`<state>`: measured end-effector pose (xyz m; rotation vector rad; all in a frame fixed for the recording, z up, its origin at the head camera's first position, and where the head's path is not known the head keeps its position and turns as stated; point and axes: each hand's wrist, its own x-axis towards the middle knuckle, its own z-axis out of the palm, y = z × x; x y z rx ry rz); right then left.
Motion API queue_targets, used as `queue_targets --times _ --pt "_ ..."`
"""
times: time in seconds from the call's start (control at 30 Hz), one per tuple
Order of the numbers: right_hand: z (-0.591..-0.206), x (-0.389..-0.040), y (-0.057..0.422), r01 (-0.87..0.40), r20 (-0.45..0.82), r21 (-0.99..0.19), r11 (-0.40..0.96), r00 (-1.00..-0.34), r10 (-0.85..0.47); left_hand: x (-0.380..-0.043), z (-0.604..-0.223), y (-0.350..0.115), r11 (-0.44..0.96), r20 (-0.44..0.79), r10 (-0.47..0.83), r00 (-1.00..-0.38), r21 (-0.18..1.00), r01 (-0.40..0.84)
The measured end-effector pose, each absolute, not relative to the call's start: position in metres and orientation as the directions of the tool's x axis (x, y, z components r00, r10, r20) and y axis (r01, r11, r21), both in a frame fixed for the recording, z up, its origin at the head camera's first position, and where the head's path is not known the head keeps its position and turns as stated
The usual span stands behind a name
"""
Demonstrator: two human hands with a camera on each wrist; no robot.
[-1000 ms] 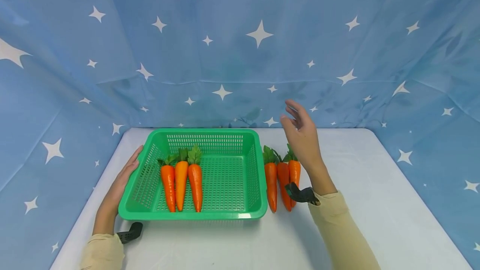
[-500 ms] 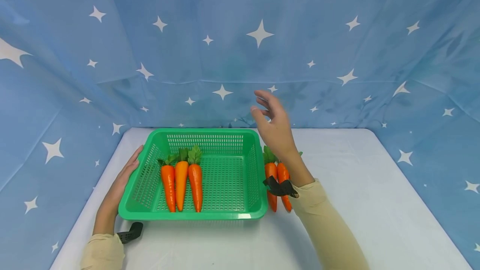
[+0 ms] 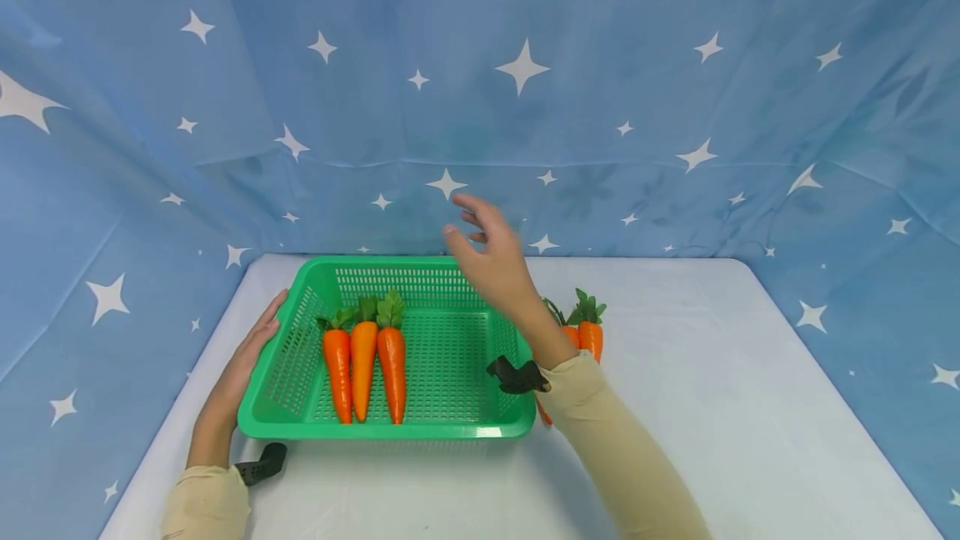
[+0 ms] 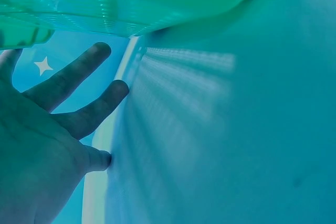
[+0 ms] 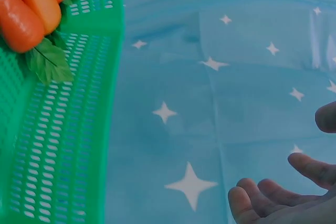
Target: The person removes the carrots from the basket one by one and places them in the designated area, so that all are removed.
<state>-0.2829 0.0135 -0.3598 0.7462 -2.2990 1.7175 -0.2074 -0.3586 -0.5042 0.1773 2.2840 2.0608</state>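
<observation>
A green plastic basket (image 3: 390, 432) holds three orange carrots (image 3: 392, 369) with leafy tops, lying side by side in its left half. My left hand (image 3: 236, 361) lies along the basket's left side, its fingers straight; the left wrist view shows the fingers (image 4: 92, 111) spread beneath the green rim. Above the basket's right part hovers my right hand (image 3: 491, 261), holding nothing, with loosely bent fingers. In the right wrist view that hand (image 5: 294, 200) is apart from the basket wall. More carrots (image 3: 591, 338) lie right of the basket, partly hidden behind my right forearm.
Everything stands on a white table (image 3: 720, 407). A blue curtain (image 3: 637, 48) with white stars hangs behind it and along both sides. Black wrist straps (image 3: 516, 375) show at both sleeves.
My right hand has moved left, from above the carrots at the right to over the basket. The left hand, basket and carrots have stayed where they were.
</observation>
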Motion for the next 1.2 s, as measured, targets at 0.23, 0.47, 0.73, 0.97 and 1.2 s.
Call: queue_targets --times 0.23,0.47,0.73,0.97,1.2 --pt "-0.375 -0.286 -0.009 -0.443 0.351 -0.859 0.255 -0.874 -0.337 -0.207 -0.505 -0.359 0.099 0.035 0.127 -0.991 0.994 0.048" --pt "-0.389 -0.289 -0.032 -0.446 0.313 -0.835 0.321 -0.867 -0.388 -0.206 -0.504 -0.360 0.101 0.028 0.120 -0.992 0.994 0.040" --pt "-0.405 -0.291 -0.049 -0.417 0.241 -0.827 0.376 -0.869 -0.433 -0.207 -0.502 -0.357 0.093 0.027 0.129 -0.991 0.995 0.039" --pt "-0.419 -0.292 -0.057 -0.406 0.200 -0.818 0.407 -0.865 -0.459 -0.208 -0.503 -0.356 0.109 0.022 0.123 -0.992 0.993 0.035" --pt "-0.432 -0.292 -0.064 -0.395 0.124 -0.788 0.472 -0.853 -0.507 -0.207 -0.504 -0.358 0.100 0.025 0.120 -0.993 0.994 0.037"
